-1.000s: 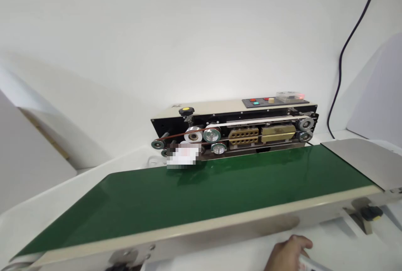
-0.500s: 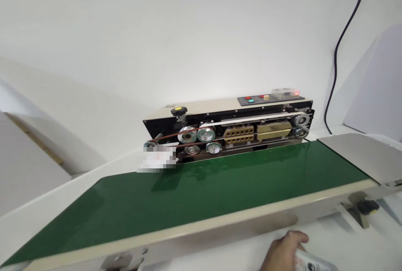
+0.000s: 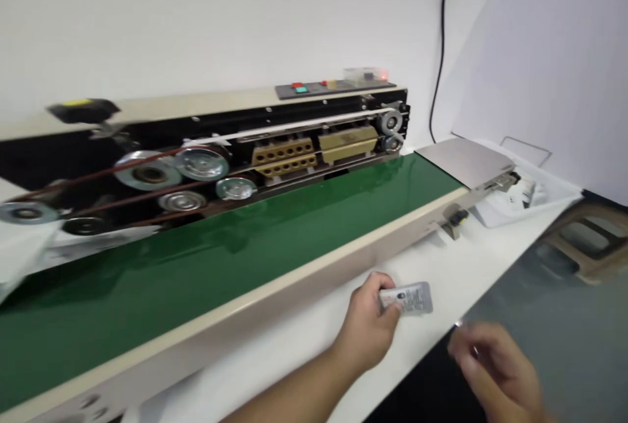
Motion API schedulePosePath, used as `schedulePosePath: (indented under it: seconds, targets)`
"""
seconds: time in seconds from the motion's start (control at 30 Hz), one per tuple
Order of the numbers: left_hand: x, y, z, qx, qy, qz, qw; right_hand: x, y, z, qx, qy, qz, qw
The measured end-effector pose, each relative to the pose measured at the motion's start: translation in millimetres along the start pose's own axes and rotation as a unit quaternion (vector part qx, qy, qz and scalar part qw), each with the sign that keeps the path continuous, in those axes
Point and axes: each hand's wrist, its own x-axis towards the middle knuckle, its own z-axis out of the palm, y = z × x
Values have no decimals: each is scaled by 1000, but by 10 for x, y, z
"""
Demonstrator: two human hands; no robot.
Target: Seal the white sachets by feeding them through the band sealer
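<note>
My left hand [image 3: 369, 325] is closed on a small silver-grey printed packet [image 3: 415, 299], over the white table in front of the machine. Thumb and fingers pinch the packet's left end, and its printed side faces up. To the right, past the table's edge, my right hand [image 3: 500, 367] is blurred. Its thumb and fingers come together, with a tiny bright spot at the tips that I cannot make out. Behind both hands stands a band sealing machine with rollers [image 3: 201, 163] and a green conveyor belt [image 3: 245, 240].
A white tray [image 3: 554, 197] at the right end holds several white packets [image 3: 523, 191]. A white sheet-like item [image 3: 22, 246] is at the machine's left rollers. A black cable [image 3: 442, 37] hangs down the wall. A tan frame-like object [image 3: 589, 240] is beyond the table, lower down.
The view has shifted right and closer to the machine. My left hand and the packet now show more fully, and my right hand and the tray have come into view.
</note>
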Motion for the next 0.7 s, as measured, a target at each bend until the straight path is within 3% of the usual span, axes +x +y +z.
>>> schedulePosePath:
  seconds: [0.07,0.1,0.2,0.3,0.47,0.57,0.63,0.7]
  targets:
    - [2,-19,-3,-42,-6,15,999,163,-3,41,-23,113,-24,993]
    - [-2,-21,0,-60,-9,20,998,235,-5,69,-40,127,-14,991]
    - [-26,-9,24,-93,-13,33,995,398,-25,148,-72,37,72,994]
    - [-47,7,55,-125,-27,46,991,497,-74,206,-15,-56,133,989]
    - [-45,-5,66,-169,-42,41,984,576,-103,322,27,-85,167,982]
    - [-43,-33,62,-130,-11,52,990,572,-63,357,16,-42,74,996]
    - [-48,-56,68,-79,20,75,994,561,-44,331,-28,8,-83,996]
    - [-50,-82,81,-59,37,87,994,552,-44,262,-83,55,-238,966]
